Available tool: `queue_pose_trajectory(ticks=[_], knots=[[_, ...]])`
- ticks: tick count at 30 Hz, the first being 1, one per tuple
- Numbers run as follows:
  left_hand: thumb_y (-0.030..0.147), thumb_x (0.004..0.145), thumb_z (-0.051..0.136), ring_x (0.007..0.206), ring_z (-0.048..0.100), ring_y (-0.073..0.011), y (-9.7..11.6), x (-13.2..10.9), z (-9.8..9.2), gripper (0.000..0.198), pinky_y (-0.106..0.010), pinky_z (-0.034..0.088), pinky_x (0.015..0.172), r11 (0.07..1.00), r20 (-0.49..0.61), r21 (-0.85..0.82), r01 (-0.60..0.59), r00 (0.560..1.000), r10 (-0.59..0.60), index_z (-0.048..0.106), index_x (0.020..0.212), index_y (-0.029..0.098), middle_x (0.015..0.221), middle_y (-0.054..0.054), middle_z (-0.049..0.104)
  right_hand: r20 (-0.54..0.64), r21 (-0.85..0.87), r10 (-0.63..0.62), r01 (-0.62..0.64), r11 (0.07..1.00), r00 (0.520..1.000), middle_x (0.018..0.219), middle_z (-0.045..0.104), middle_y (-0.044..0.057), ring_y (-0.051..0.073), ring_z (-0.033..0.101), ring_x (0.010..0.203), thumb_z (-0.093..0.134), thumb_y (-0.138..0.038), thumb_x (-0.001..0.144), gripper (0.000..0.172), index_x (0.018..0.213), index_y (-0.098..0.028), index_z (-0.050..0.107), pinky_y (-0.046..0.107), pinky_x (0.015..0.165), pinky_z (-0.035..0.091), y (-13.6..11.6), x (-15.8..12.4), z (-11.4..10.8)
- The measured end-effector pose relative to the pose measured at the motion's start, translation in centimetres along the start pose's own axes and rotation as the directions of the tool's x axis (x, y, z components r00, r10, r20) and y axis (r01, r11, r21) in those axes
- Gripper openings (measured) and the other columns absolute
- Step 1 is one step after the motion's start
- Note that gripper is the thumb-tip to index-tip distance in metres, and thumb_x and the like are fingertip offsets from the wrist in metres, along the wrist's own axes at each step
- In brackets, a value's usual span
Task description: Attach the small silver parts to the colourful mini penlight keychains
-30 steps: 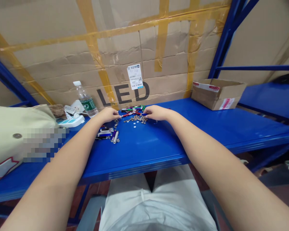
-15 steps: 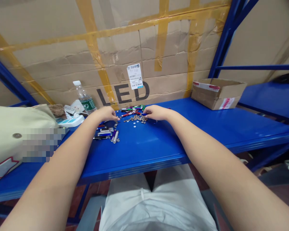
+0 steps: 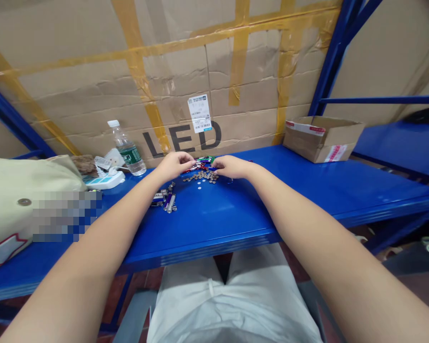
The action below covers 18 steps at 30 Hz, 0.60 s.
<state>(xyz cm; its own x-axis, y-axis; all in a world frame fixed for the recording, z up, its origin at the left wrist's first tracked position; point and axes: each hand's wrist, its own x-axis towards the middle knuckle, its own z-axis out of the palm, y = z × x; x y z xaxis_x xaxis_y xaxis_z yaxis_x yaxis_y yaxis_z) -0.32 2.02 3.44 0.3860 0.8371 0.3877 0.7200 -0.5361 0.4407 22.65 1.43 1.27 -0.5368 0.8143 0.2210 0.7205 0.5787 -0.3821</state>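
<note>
My left hand (image 3: 176, 165) is at the left end of a heap of red, green and dark metallic tubes (image 3: 204, 161), its fingers closed together at a red one; what they pinch is too small to make out. My right hand (image 3: 230, 167) is at the right side of the same heap, fingertips pressed together beside a blue piece; anything between them is hidden. Small round button-like discs (image 3: 205, 177) lie spread between and below the hands. Nearer me, silver, purple and dark tubes (image 3: 169, 200) form a second group, partly behind my left forearm.
On the left stand a water bottle (image 3: 129, 151), a power strip (image 3: 106, 180) and a pale bag (image 3: 28, 190). An open cardboard box (image 3: 320, 138) sits at the back right. A large taped carton (image 3: 178, 85) rises behind the blue table (image 3: 214, 224).
My left hand has moved right, from above the nearer group of tubes to the far heap. More of the bottle's base shows. My right hand has hardly moved.
</note>
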Motion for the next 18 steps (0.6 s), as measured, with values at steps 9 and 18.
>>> queue_pose_trajectory(ticks=[9,18], knots=[[0.032,0.075,0.065,0.068,0.062,-0.014,1.2,-0.1,2.4,0.02,-0.027,0.049,0.066,0.986,0.008,-0.157,-0.053,0.998,0.055,0.067,0.084,0.014,0.077,-0.004,0.071,-0.008,0.065,0.006,-0.005,0.998,1.0,0.096,0.07,0.007,0.017,0.062,0.082,0.055,-0.019,0.083,0.022,0.102,-0.016,0.065,0.026,0.07,0.044,-0.5,-0.2,-0.1],[0.027,0.074,0.067,0.074,0.065,-0.0158,0.8,-0.1,2.5,0.018,-0.028,0.05,0.07,0.983,0.038,-0.177,-0.049,0.998,0.057,0.071,0.087,0.015,0.085,-0.006,0.073,-0.034,0.043,-0.041,0.042,0.998,0.999,0.091,0.07,0.007,0.017,0.061,0.079,0.057,-0.015,0.079,0.024,0.101,-0.015,0.066,0.025,0.067,0.043,-0.1,0.0,-0.1]])
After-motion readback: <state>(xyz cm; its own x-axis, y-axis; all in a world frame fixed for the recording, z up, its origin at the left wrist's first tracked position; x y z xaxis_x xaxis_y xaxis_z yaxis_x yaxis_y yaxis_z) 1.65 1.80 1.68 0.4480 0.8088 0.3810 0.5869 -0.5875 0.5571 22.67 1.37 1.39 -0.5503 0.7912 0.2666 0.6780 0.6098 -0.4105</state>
